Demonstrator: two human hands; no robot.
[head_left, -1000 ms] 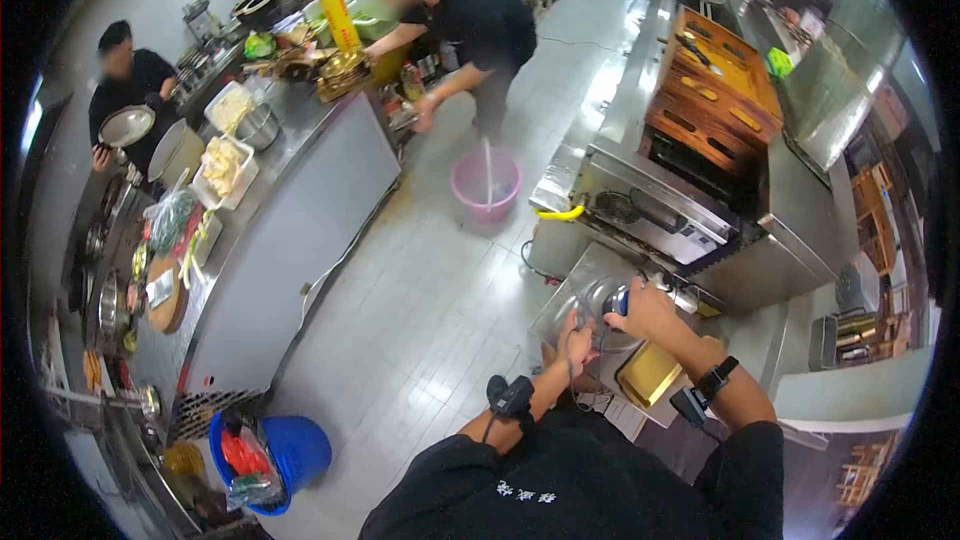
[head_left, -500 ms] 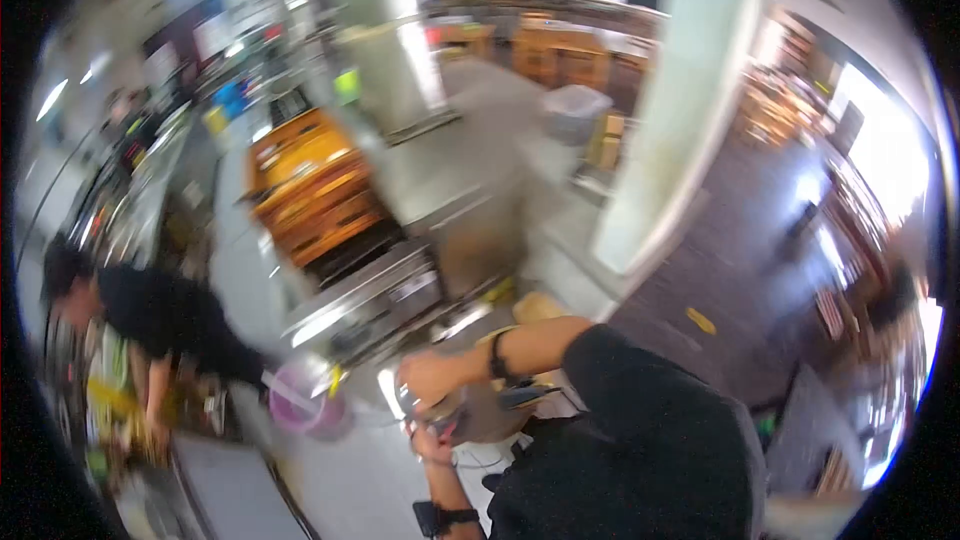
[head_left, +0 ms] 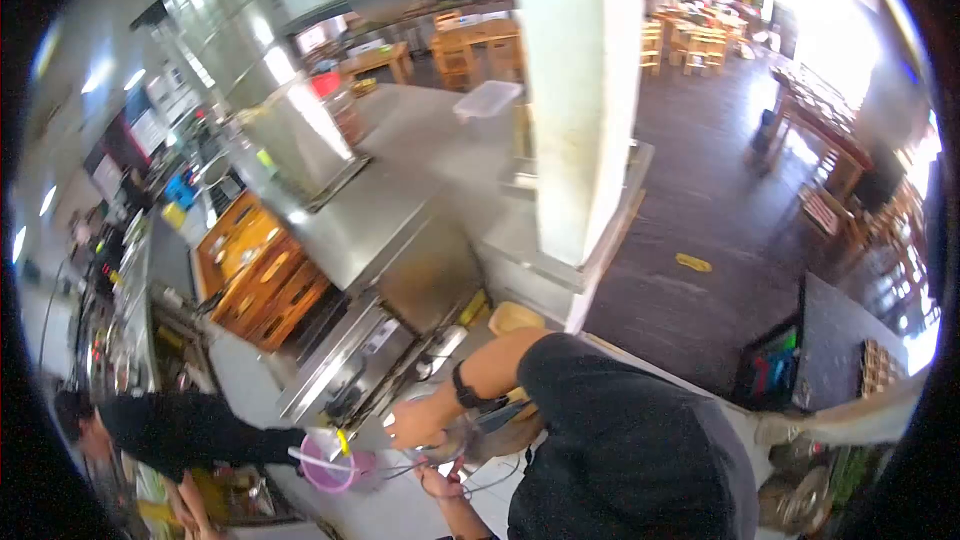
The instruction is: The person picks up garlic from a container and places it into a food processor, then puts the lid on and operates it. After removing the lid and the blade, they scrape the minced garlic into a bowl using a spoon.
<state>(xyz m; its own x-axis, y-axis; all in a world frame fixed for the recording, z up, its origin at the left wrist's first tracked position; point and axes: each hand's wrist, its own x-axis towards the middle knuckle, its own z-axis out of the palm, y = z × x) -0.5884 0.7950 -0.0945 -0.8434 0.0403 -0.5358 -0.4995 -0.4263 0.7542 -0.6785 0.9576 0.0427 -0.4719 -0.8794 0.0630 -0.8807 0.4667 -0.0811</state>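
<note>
While a thin cord [head_left: 497, 483] is being held at the left hand [head_left: 440, 481], its loose loop is being left hanging beside the fingers, above the pale floor [head_left: 395, 512]. The left grip is appearing narrow and closed on the cord (blur is softening the fingertips). The right hand [head_left: 418, 422] is being held near it, knuckles outward and wrist bent under a dark band [head_left: 463, 386]; whether its grip is wide or narrow, or what is being held, cannot be told, since the palm is being hidden.

For good handling, a light pinch is being called for on the cord, so that the loop is not being pulled tight or kinked. Both wrists are best being moved together, with slack being left between them. Care is also being demanded by the metal oven front [head_left: 345, 365] nearby, where a loose loop could be caught. Past the hands, a pink bucket [head_left: 330, 472] is being approached closely by the dark-clothed legs of a co-worker [head_left: 190, 430], so the cord is best being held clear of that side.
</note>
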